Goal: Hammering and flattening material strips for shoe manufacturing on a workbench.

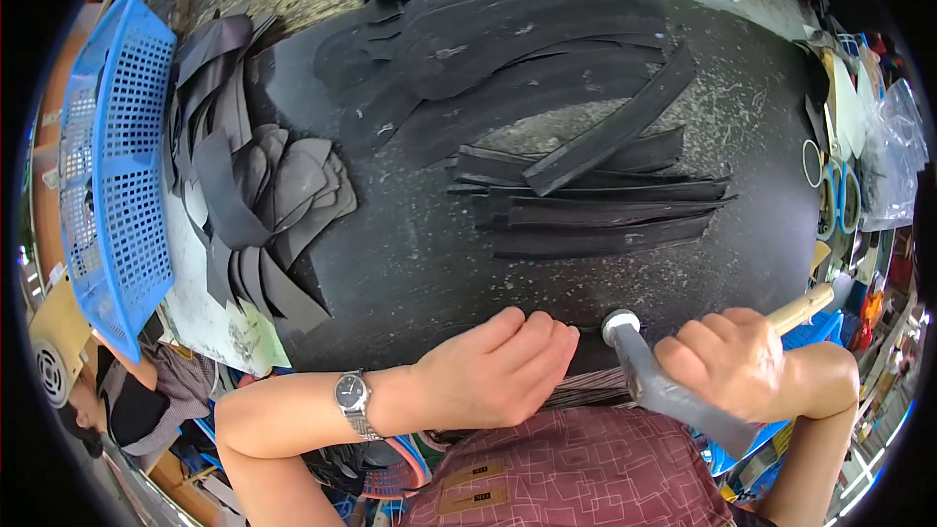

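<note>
— On the dark, speckled worktop (pixel 410 263), what lies about?

— Long black strips (pixel 595 215) fanned at centre, wide black cut sheets (pixel 517 49) behind them, a heap of curved black pieces (pixel 264 195) to the left. A blue perforated basket (pixel 107 176) stands on edge at the far left. Clutter crowds the right margin, with scissors (pixel 837 197) showing blue handles.

— The hands?

— At the near edge. The left hand (pixel 493 371), watch (pixel 351 395) on the wrist, presses down with its fingers (pixel 547 332) curled together. The right hand (pixel 737 361) is clamped on a hammer (pixel 664 385), its wooden handle pointing right and its round face just beside the left fingertips.
</note>
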A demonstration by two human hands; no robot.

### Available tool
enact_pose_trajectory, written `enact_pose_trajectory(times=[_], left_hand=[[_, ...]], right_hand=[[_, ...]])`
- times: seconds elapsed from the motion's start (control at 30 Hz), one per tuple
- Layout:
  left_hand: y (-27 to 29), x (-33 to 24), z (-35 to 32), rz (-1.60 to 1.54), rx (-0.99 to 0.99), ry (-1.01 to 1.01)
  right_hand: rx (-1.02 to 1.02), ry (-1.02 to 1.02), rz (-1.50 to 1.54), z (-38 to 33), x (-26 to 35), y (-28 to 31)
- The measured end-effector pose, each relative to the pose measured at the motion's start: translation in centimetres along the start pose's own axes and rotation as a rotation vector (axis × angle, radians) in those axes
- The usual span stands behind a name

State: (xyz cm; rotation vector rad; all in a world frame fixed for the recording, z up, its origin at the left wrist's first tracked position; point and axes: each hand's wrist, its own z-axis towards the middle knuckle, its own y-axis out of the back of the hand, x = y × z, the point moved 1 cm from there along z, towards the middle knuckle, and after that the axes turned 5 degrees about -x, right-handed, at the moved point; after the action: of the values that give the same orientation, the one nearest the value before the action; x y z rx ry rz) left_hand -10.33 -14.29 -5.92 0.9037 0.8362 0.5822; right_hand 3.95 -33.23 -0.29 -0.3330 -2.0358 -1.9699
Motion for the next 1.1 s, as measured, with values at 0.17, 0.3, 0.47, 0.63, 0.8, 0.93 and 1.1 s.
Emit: enact_pose_trajectory(times=[0.17,0.3,0.47,0.63,0.8,0.93,1.1], left_hand=[[0.6,0.2,-1.5,0.013,-0.009,0.034],[0.7,0.1,-2.5,0.161,-0.043,-0.038],[1.6,0.3,-4.3,0.13,-0.068,0.052],[2.5,0.7,-5.9,0.042,-0.089,0.155],[3.0,0.4,-7.4,0.129,-0.102,0.171],[3.1,-0.3,-8.4,0.25,-0.098,0.142],[3.2,-0.4,-9.3,0.121,-0.243,0.291]], right_hand=[[-0.024,0.034,-0.054,1.3,0.7,-0.5],[-0.003,0.053,0.009,2.7,1.2,-0.4],[-0.004,0.093,0.049,4.5,0.9,0.1],[0.096,0.144,0.015,6.3,1.6,-0.1],[0.163,0.206,-0.006,8.3,2.4,-0.2],[0.028,0.214,0.051,10.1,2.3,-0.3],[0.109,0.237,0.003,11.1,3.2,-0.4]])
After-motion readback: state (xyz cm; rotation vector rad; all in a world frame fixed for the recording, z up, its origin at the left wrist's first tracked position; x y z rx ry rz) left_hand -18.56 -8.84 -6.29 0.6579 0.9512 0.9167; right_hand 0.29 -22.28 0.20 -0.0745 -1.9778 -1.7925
